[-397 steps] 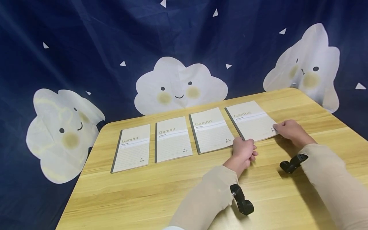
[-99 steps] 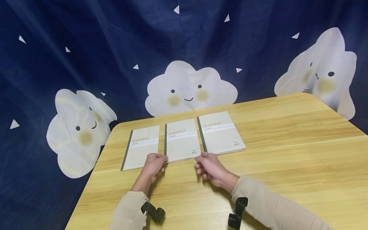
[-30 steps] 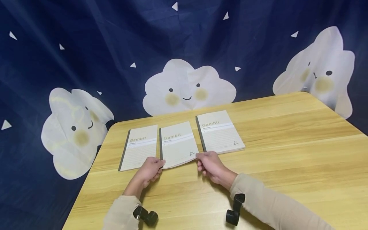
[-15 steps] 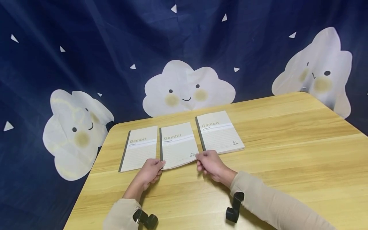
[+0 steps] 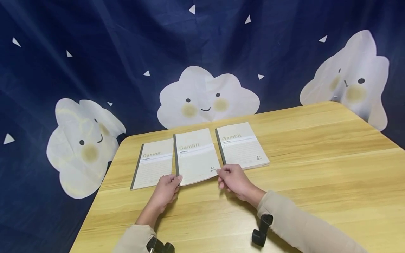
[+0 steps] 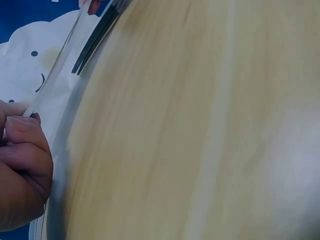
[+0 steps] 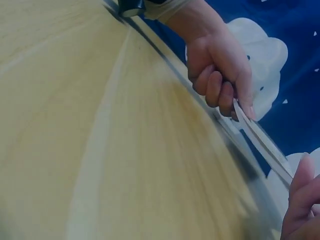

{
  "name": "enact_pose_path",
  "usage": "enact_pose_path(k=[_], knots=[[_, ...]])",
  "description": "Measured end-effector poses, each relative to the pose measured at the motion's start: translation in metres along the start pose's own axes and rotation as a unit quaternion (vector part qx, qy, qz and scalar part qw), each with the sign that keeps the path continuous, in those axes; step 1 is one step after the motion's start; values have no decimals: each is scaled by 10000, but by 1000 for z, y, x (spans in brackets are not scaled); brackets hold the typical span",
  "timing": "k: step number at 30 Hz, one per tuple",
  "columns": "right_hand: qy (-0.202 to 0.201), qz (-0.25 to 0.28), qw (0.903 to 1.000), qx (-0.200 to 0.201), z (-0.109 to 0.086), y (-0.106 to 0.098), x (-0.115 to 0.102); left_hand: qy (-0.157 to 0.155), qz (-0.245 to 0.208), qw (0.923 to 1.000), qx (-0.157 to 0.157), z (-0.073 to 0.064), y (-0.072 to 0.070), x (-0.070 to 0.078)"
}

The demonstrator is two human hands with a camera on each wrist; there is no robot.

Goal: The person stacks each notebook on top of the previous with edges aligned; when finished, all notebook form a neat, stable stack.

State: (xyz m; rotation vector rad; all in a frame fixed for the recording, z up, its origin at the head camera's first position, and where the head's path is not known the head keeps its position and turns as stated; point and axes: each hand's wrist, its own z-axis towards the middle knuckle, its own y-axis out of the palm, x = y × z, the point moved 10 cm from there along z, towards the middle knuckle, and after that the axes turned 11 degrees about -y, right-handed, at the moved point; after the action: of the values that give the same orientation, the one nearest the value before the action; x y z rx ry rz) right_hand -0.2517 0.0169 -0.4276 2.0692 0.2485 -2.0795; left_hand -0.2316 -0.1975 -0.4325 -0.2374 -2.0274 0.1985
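Head view: both hands' fingers (image 5: pixel 175 179) pinch the middle notebook's (image 5: pixel 195 157) near corners.

"Gambit" reads in tan letters across the top of each of the three cream, dark-spined paper notebooks: the left one (image 5: pixel 152 168), the middle one (image 5: pixel 195 156) and the right one (image 5: pixel 241 146). The smaller print beneath is too tiny to read, as are the corner marks.
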Motion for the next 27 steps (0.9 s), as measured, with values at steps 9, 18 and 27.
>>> enact_pose_path(k=[9,18,27], knots=[[-109,-331,9994,-6,0,-27,-15,269,-146,9994,-163,6,21,15],[-209,-671,9975,-38,-1,-67,-21,601,-119,9969,-491,17,59,33],[-315,-1195,9923,105,2,-102,-31,676,-26,9959,-597,31,90,50]])
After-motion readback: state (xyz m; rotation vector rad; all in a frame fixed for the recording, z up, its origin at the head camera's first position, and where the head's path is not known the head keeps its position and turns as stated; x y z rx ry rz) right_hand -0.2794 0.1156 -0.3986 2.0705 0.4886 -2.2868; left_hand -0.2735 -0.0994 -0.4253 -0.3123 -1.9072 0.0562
